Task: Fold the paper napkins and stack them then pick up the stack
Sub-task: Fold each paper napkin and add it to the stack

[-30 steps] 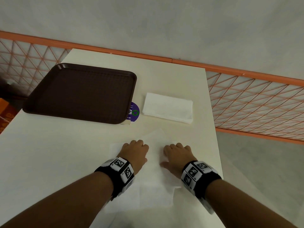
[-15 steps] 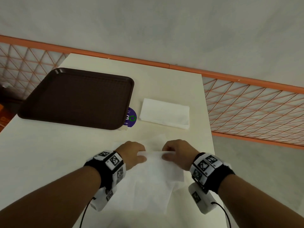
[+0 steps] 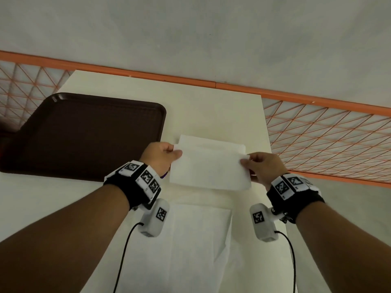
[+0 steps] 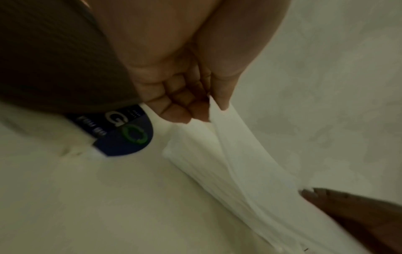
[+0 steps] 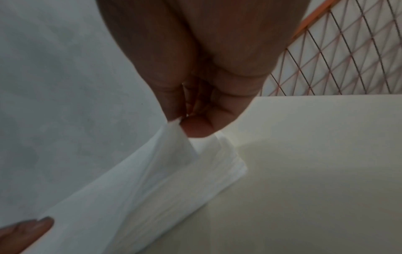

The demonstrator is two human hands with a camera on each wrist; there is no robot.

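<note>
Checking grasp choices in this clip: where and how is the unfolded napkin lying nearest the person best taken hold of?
The unfolded napkin lies flat on the table, so there is nothing to wrap a grip around. Probably best: pinch its two far corners, one from each side, lifting an edge first. Both the left hand and right hand pinch the folded napkin over the stack.

I see open worktop (image 3: 211, 111) beyond the stack of folded napkins (image 3: 211, 142), up to the orange railing (image 3: 296, 96) at its far edge. On the left the brown tray (image 3: 84, 134) blocks a low pass, with a blue sticker (image 4: 124, 134) at its corner just beside the stack. On the right the worktop ends close to the stack, so I find little room there. Nearer me lie unfolded napkins (image 3: 201, 229).
</note>
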